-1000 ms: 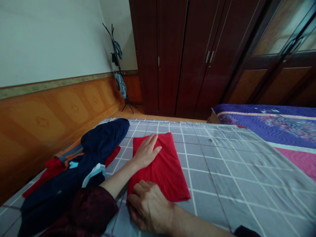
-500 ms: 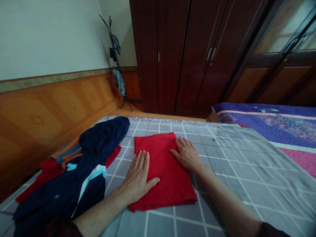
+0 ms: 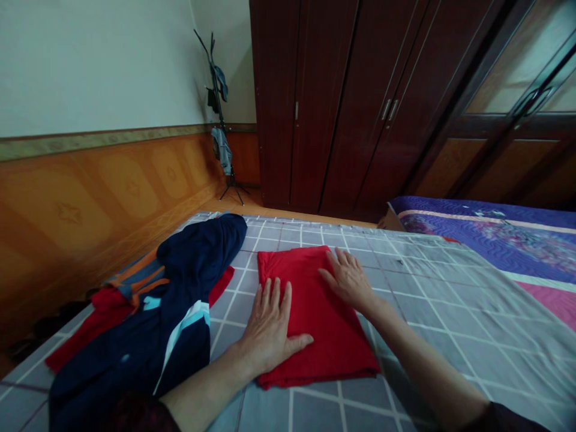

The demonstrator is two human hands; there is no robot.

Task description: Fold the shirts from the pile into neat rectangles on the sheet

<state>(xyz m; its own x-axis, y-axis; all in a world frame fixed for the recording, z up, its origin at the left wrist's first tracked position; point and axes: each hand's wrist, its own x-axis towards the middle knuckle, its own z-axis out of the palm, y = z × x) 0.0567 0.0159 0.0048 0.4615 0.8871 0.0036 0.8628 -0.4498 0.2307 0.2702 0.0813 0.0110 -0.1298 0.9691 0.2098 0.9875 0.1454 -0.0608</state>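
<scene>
A red garment (image 3: pixel 315 318), folded into a flat rectangle, lies on the grey checked bed sheet (image 3: pixel 418 288). Flat on its left side rests my left hand (image 3: pixel 272 330), fingers pointing away from me and thumb stretched across the cloth. My right hand (image 3: pixel 348 279) lies open at its far right edge, the thumb on the red fabric. Neither hand grips anything. To the left is a loose heap with a dark navy garment (image 3: pixel 180 288) with white and light blue stripes on top. Red cloth (image 3: pixel 90 330) and a grey-orange piece (image 3: pixel 139 276) show from under it.
Beyond the bed stands a dark wooden wardrobe (image 3: pixel 310 120). A black coat rack (image 3: pixel 220 114) with hanging items is in the far corner. To the right is another bed surface with a purple patterned cover (image 3: pixel 486 222). A tiled wall (image 3: pixel 90 198) runs along the left.
The whole view has shifted, so things appear a little further right. My left hand's fingers are spread slightly wider on the red garment. Both hands stay on it.
</scene>
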